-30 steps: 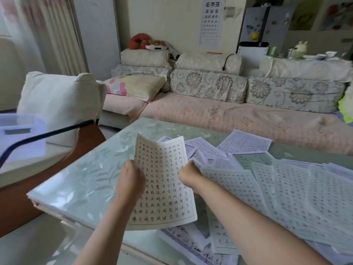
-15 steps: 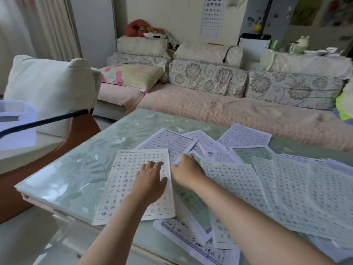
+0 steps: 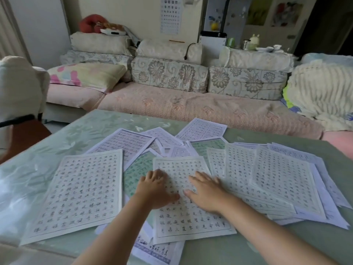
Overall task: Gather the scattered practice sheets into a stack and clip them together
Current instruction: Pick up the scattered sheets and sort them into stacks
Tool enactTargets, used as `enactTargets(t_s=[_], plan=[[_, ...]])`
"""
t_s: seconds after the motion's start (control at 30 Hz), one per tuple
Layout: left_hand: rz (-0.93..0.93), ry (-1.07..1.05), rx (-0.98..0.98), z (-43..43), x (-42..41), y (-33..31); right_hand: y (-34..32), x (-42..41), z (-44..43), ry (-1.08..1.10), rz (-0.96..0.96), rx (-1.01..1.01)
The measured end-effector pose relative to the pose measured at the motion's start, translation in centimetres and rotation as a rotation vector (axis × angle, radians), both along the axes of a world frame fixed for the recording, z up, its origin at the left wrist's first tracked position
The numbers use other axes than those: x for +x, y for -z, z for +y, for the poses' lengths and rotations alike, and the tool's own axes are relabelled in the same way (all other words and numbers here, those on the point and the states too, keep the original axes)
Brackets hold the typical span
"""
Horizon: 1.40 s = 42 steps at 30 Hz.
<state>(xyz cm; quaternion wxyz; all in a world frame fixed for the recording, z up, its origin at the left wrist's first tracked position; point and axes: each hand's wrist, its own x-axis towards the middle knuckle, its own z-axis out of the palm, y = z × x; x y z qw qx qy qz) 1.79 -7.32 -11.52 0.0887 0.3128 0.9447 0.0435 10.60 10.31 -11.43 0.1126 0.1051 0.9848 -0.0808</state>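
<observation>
Several printed practice sheets lie scattered and overlapping across the green glass-topped table (image 3: 80, 131). One sheet (image 3: 82, 194) lies flat by itself at the near left. Both hands rest on a white sheet (image 3: 189, 217) in the middle. My left hand (image 3: 154, 188) presses on its left part with fingers spread. My right hand (image 3: 205, 190) lies flat on its right part. A fanned pile of sheets (image 3: 282, 178) covers the right side. A green sheet (image 3: 137, 169) pokes out between the two near sheets. No clip is visible.
A long pink sofa (image 3: 191, 104) with floral cushions runs behind the table. A white cushioned chair (image 3: 19, 87) stands at the left. The table's near edge is just below my forearms.
The sheet I held upright has been laid flat at the near left. Both hands have moved right onto the middle sheet. The camera has tilted and shifted right.
</observation>
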Motion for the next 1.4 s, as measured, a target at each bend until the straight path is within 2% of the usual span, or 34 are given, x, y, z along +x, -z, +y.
enactTargets(t_s=[0.1,0.2,0.3,0.43,0.53,0.67,0.73,0.8,0.87,0.93,1.0,1.1,1.2,1.3,1.4], plan=[[-0.01,-0.034,0.003,0.8,-0.4,-0.3,-0.8,0.5,-0.1,-0.036,0.054,-0.095],[0.034,-0.061,0.111,3.1,-0.4,-1.0,-2.8,1.3,2.7,0.049,0.179,-0.109],[0.136,0.039,0.276,7.2,1.1,-1.8,-3.3,3.1,8.5,0.278,0.203,-0.021],[0.131,0.245,0.349,13.1,3.8,-1.6,-1.6,7.0,15.0,0.584,0.055,0.03],[0.096,0.346,0.335,16.6,5.2,-0.6,-0.1,9.2,16.5,0.553,0.016,-0.062],[-0.052,0.367,0.244,19.0,5.6,1.3,0.2,9.4,16.3,0.326,0.145,-0.132],[-0.074,0.323,0.233,19.3,5.3,2.3,-0.3,9.1,16.2,0.261,0.247,-0.201],[-0.091,0.266,0.233,19.2,5.2,2.7,-0.3,8.9,17.1,0.283,0.328,-0.138],[-0.055,0.21,0.214,19.1,5.3,2.6,0.2,9.0,18.4,0.399,0.271,-0.001],[-0.012,0.14,0.183,19.1,5.5,2.2,0.9,9.1,18.8,0.492,0.164,-0.034],[-0.063,0.105,0.192,19.1,5.5,2.0,1.3,8.6,17.8,0.434,0.126,-0.081],[-0.074,0.071,0.262,18.4,5.2,1.8,1.0,7.1,15.7,0.297,0.169,-0.073],[-0.017,-0.067,0.347,17.5,4.5,1.3,0.7,6.0,15.7,0.383,0.265,-0.047],[-0.087,-0.159,0.39,17.5,4.1,0.7,1.4,5.9,16.3,0.553,0.198,0.005],[-0.225,-0.25,0.502,18.3,3.9,-0.1,2.1,6.1,15.8,0.508,0.172,-0.006]])
